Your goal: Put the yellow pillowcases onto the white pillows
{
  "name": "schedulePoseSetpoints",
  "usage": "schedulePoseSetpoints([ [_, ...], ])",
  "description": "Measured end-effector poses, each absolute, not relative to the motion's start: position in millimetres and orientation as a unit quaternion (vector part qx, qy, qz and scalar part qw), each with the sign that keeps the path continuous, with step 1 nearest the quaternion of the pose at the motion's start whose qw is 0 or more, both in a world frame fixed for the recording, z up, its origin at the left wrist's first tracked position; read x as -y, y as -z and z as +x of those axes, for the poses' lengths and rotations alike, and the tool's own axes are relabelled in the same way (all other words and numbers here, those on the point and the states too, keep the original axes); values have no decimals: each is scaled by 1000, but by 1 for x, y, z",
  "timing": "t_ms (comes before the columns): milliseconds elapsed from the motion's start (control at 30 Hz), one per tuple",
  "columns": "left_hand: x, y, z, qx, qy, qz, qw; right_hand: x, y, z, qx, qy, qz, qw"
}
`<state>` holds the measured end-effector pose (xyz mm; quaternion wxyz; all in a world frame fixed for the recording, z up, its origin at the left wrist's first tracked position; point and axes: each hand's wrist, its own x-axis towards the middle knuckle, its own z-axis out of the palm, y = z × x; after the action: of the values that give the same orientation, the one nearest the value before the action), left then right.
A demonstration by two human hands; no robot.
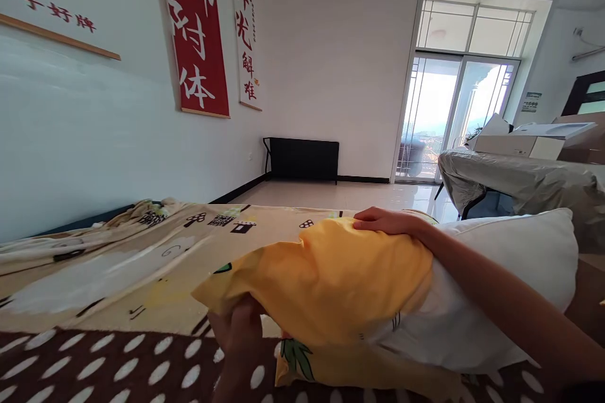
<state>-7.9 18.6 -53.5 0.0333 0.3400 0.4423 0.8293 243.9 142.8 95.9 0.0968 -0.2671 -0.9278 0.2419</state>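
A yellow pillowcase [326, 277] with printed green leaves is drawn partway over a white pillow [524, 264], whose bare part sticks out to the right. My left hand [239, 330] grips the lower edge near the pillowcase's left corner, its fingertips tucked behind the fabric. Along the top edge, my right hand [390, 221] is closed on the cloth, with its forearm crossing in front of the white pillow. The pillow's end inside the case is hidden. Beneath lie a beige patterned blanket [174, 286] and a brown cover with white dots [106, 368].
A black folded table or panel [305, 159] stands against the far wall. At the right, a plastic-wrapped table [515, 173] carries an open white box [520, 145]. Scrolls, one of them a red scroll [196, 38], hang on the left wall. Glass doors [430, 113] are at the back right.
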Motion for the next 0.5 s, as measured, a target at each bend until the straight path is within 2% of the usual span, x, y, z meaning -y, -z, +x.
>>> schedulePoseSetpoints([
  [133,-22,54,-2,-445,-842,305,19,-143,-99,255,926,-230,-281,100],
  [233,-25,50,-1,-453,-835,313,1,-142,-103,267,923,-179,-277,200],
  [300,-28,49,-2,-455,-832,316,33,-138,-104,276,910,-197,-254,264],
  [400,-31,46,-4,-437,-841,292,129,-129,-103,285,877,-269,-257,304],
  [500,-29,38,-1,-377,-865,260,203,-122,-100,287,870,-218,-299,326],
])
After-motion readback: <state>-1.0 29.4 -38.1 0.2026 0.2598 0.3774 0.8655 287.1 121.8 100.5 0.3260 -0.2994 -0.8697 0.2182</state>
